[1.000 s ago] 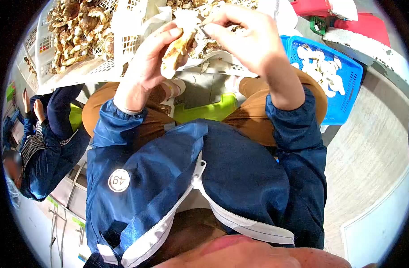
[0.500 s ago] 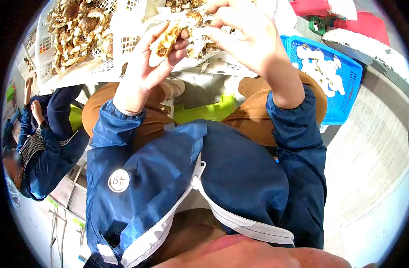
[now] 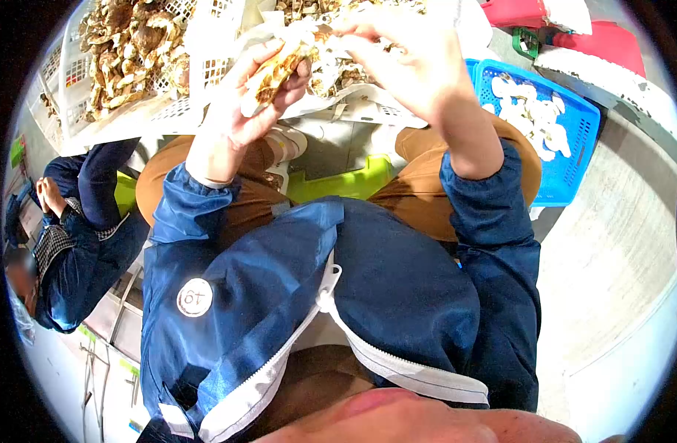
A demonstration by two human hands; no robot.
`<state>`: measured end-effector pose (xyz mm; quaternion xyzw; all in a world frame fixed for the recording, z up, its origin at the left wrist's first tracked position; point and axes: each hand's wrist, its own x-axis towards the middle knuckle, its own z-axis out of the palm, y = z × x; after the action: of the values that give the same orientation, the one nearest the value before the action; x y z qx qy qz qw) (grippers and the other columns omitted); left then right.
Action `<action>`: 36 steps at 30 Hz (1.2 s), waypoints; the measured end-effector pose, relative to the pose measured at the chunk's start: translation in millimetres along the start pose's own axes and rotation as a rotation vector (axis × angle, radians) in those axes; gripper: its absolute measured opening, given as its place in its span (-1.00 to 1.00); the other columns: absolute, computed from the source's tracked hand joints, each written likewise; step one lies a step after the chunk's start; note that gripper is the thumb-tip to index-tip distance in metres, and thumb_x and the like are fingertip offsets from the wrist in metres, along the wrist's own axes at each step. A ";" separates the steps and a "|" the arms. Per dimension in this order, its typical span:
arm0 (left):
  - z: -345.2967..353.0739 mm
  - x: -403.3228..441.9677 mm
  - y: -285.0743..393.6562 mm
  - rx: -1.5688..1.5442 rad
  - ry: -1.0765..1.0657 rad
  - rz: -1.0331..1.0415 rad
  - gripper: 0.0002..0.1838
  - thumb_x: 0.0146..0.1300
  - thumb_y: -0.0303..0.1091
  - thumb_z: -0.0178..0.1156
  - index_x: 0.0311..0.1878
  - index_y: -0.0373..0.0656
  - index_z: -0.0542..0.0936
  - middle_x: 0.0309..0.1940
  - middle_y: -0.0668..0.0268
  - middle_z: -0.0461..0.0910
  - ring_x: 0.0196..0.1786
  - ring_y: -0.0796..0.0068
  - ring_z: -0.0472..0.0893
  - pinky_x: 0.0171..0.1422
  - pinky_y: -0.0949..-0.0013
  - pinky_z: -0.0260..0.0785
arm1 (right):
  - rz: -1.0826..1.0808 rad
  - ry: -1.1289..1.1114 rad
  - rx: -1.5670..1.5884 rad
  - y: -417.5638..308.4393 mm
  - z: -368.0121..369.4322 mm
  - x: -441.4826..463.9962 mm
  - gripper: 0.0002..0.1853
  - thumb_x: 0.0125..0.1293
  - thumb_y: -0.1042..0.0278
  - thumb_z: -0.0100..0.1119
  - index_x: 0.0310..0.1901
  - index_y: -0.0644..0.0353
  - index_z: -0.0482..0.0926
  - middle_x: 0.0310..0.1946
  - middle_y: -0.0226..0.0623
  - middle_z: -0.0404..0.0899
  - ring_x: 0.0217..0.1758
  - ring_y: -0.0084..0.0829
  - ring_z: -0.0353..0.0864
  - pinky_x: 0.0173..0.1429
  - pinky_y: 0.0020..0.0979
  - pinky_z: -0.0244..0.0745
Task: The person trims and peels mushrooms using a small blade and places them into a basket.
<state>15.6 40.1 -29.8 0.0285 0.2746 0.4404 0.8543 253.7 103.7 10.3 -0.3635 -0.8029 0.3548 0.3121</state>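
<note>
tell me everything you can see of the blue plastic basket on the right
The blue plastic basket is rectangular, with small holes in its side wall. It stands turned at an angle beside the person's right brown-trousered knee, which hides its near left part; whether they touch is unclear. Whitish, irregular pieces lie loosely inside, some overlapping.

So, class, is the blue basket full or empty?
Partly filled: pale pieces lie in the blue basket, with bare blue bottom showing beside them.
</note>
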 end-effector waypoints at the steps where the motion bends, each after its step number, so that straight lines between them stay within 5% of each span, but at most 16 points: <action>1: 0.0 -1.7 1.7 0.033 0.003 0.000 -0.66 0.51 -0.20 -0.01 -0.01 -0.36 0.49 -0.25 0.11 0.57 -0.29 0.40 0.49 -0.32 0.50 0.36 | 0.095 0.049 -0.057 -1.9 -4.4 2.9 -0.89 0.25 0.45 0.27 -0.21 0.24 0.66 -0.27 -0.20 0.69 -0.22 -0.26 0.69 -0.09 -0.36 0.61; 3: 3.4 -2.6 5.2 0.105 0.003 0.004 -0.68 0.49 -0.22 0.04 -0.01 -0.35 0.49 -0.27 0.11 0.59 -0.30 0.38 0.53 -0.29 0.48 0.40 | 0.279 0.151 -0.174 -6.2 -18.0 9.5 -0.91 0.28 0.46 0.20 -0.34 0.29 0.63 -0.21 -0.17 0.67 -0.17 -0.26 0.67 -0.07 -0.37 0.62; 7: 11.6 -5.2 4.3 0.145 0.134 0.071 -0.71 0.46 -0.25 0.10 0.01 -0.33 0.50 -0.27 0.09 0.62 -0.31 0.36 0.56 -0.25 0.45 0.45 | -0.190 0.124 -0.004 13.6 -3.8 6.8 -0.88 0.28 0.43 0.20 -0.39 0.26 0.61 -0.17 -0.12 0.66 -0.08 -0.23 0.65 -0.05 -0.25 0.54; 11: 7.2 -5.4 2.6 0.146 0.206 0.095 -0.69 0.41 -0.29 0.17 0.12 -0.22 0.48 -0.12 0.10 0.61 -0.18 0.32 0.64 -0.13 0.39 0.55 | -0.149 -0.070 0.017 -18.4 -10.8 12.5 -0.84 0.25 0.43 0.22 -0.47 0.27 0.57 -0.20 -0.18 0.63 -0.11 -0.28 0.61 -0.02 -0.22 0.51; 15: 14.6 -3.9 1.2 0.237 0.189 0.128 -0.68 0.40 -0.31 0.18 0.14 -0.20 0.46 -0.06 0.14 0.58 -0.11 0.32 0.66 -0.10 0.39 0.60 | -0.214 -0.008 -0.062 8.1 7.1 3.0 -0.84 0.25 0.38 0.31 -0.16 0.21 0.67 -0.31 -0.25 0.70 -0.26 -0.28 0.71 -0.13 -0.37 0.60; 20: 15.1 -4.4 4.0 0.307 0.128 0.084 -0.68 0.39 -0.32 0.20 0.13 -0.17 0.46 -0.07 0.14 0.57 -0.09 0.33 0.66 -0.09 0.41 0.62 | -0.129 -0.023 0.003 4.0 7.8 -1.6 -0.82 0.25 0.28 0.25 -0.19 0.16 0.65 -0.33 -0.19 0.63 -0.25 -0.09 0.63 -0.17 -0.19 0.55; 26: 23.1 -5.8 -6.0 0.252 0.371 0.225 -0.68 0.36 -0.31 0.25 0.10 -0.19 0.47 -0.10 0.14 0.56 -0.09 0.35 0.67 -0.10 0.45 0.63 | -0.168 -0.094 0.059 6.3 0.1 0.4 -0.84 0.25 0.32 0.25 -0.21 0.19 0.62 -0.36 -0.20 0.57 -0.26 -0.10 0.62 -0.19 -0.20 0.54; 29: 18.9 -6.6 -2.2 0.413 0.298 0.106 -0.56 0.38 -0.22 0.20 0.25 -0.14 0.42 0.00 0.18 0.55 -0.13 0.41 0.55 -0.20 0.45 0.42 | -0.223 -0.034 0.023 9.2 8.1 -1.2 -0.86 0.25 0.34 0.24 -0.23 0.20 0.61 -0.36 -0.19 0.56 -0.27 -0.09 0.61 -0.20 -0.20 0.54; 32: 6.3 -5.6 3.4 0.280 0.098 0.013 -0.68 0.39 -0.23 0.22 0.08 -0.19 0.48 -0.10 0.17 0.57 -0.11 0.37 0.66 -0.07 0.44 0.59 | -0.217 -0.027 0.016 7.4 8.2 -2.1 -0.87 0.26 0.35 0.23 -0.23 0.20 0.61 -0.35 -0.18 0.57 -0.27 -0.10 0.61 -0.20 -0.19 0.54; 36: 5.1 -6.6 0.4 0.228 0.110 0.012 -0.70 0.40 -0.22 0.19 0.05 -0.20 0.50 -0.16 0.15 0.60 -0.14 0.41 0.65 -0.13 0.51 0.54 | -0.140 -0.077 0.069 6.1 3.1 -1.8 -0.84 0.28 0.31 0.22 -0.20 0.20 0.62 -0.34 -0.18 0.58 -0.26 -0.10 0.61 -0.20 -0.19 0.53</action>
<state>14.8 36.2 -22.5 0.1030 0.3690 0.4124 0.8266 254.5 104.1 3.3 -0.2816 -0.8251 0.3733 0.3171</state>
